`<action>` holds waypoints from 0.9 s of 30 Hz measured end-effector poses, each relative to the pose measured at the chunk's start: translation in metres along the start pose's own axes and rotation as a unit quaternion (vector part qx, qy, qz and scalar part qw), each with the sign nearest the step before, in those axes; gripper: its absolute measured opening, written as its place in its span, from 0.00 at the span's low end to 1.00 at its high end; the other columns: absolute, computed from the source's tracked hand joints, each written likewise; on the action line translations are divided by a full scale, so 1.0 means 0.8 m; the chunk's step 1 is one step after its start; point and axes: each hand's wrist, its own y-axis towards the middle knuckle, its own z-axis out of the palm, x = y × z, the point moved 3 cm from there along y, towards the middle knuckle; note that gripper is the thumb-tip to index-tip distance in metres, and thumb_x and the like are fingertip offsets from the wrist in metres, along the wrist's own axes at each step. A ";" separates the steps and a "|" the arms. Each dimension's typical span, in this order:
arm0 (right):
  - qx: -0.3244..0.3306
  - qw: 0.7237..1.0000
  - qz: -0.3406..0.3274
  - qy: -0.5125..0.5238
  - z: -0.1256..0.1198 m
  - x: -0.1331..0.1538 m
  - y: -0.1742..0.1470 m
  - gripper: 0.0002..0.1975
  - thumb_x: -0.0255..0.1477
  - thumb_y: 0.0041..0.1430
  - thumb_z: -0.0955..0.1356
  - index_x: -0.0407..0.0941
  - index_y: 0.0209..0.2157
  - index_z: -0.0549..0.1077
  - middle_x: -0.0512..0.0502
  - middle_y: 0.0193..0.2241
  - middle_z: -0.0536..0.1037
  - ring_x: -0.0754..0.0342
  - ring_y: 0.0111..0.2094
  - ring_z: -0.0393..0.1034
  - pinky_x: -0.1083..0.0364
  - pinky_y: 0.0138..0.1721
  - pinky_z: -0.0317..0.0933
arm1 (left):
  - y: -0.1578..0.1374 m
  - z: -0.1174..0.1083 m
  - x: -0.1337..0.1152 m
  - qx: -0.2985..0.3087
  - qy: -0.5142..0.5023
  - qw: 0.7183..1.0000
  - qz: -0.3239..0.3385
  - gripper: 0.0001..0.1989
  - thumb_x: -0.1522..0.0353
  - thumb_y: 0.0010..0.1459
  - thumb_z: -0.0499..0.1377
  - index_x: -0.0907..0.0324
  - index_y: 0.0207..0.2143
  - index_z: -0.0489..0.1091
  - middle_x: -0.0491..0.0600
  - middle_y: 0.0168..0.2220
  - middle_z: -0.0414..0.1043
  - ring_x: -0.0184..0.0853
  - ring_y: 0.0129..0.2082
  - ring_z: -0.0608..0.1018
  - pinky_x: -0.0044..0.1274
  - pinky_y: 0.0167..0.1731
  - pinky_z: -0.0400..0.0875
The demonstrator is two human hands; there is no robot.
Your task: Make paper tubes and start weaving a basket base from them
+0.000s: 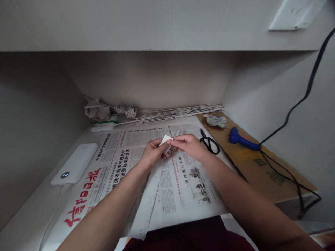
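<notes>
Left hand: the bare left hand (153, 151) has its fingers curled, thumb on top, pinching a small white pointed piece of paper (165, 140).
Right hand: the bare right hand (190, 144) meets it from the other side, thumb and forefinger pressed together at the paper's right edge, the other fingers curled below.
White paper: between the two hands, its pointed end uppermost, raised over the newspaper.
Long strip: a long, narrow pale paper strip (146, 205) runs from beneath the hands toward the body; whether it joins the pinched piece, I cannot tell.
Newspaper: printed white newspaper sheets (184, 190) lie under both hands.
Black scissors: black-handled metal scissors (205, 136) lie just right of the right hand, apart from it.
Blue glue gun: a blue plastic glue gun (242, 140) rests farther right of that hand.
Thin sticks: a bundle of thin, pale sticks (180, 113) lies beyond both hands.
Step in hand: seemingly fine fingertip shaping of the paper's edge.
Next move: likely calls for a steady left pinch and light, precise right-finger pressure.
</notes>
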 end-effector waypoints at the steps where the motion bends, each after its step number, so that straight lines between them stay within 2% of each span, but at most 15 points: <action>1: 0.000 1.000 0.000 -0.005 0.001 0.001 0.000 0.18 0.40 0.50 0.72 0.43 0.38 0.80 0.49 0.25 0.76 0.58 0.27 0.64 0.57 0.28 0.55 | 0.000 0.000 0.000 0.001 0.001 1.000 0.000 0.18 0.56 0.51 0.63 0.64 0.30 0.73 0.47 0.21 0.70 0.26 0.17 0.68 0.19 0.18 0.59; 6: -0.010 1.000 0.012 0.004 -0.001 0.000 0.000 0.18 0.41 0.50 0.73 0.42 0.38 0.80 0.48 0.25 0.76 0.58 0.26 0.65 0.58 0.27 0.56 | 0.000 0.000 0.001 0.002 -0.013 1.000 -0.006 0.18 0.56 0.51 0.63 0.63 0.30 0.73 0.47 0.22 0.70 0.26 0.17 0.68 0.19 0.17 0.58; 13: 0.042 0.999 0.008 0.017 -0.006 -0.006 0.002 0.18 0.42 0.52 0.71 0.43 0.39 0.79 0.48 0.26 0.77 0.59 0.26 0.66 0.59 0.27 0.58 | -0.001 0.000 -0.002 -0.012 -0.015 1.000 -0.017 0.17 0.55 0.50 0.63 0.62 0.29 0.73 0.46 0.22 0.70 0.26 0.17 0.68 0.19 0.17 0.58; 21: -0.004 1.000 0.013 0.018 -0.003 -0.005 0.003 0.18 0.40 0.49 0.73 0.43 0.37 0.80 0.49 0.24 0.76 0.60 0.24 0.65 0.58 0.26 0.58 | 0.002 -0.002 0.002 -0.014 0.018 1.000 -0.002 0.17 0.56 0.51 0.63 0.63 0.29 0.73 0.47 0.21 0.70 0.26 0.17 0.68 0.19 0.17 0.59; 27: -0.036 0.999 0.035 0.020 -0.007 -0.007 0.003 0.16 0.39 0.49 0.73 0.42 0.36 0.80 0.49 0.23 0.75 0.59 0.25 0.65 0.58 0.25 0.57 | 0.002 -0.002 0.002 -0.017 0.037 0.999 0.013 0.18 0.55 0.50 0.64 0.63 0.29 0.73 0.49 0.22 0.72 0.28 0.19 0.71 0.20 0.20 0.67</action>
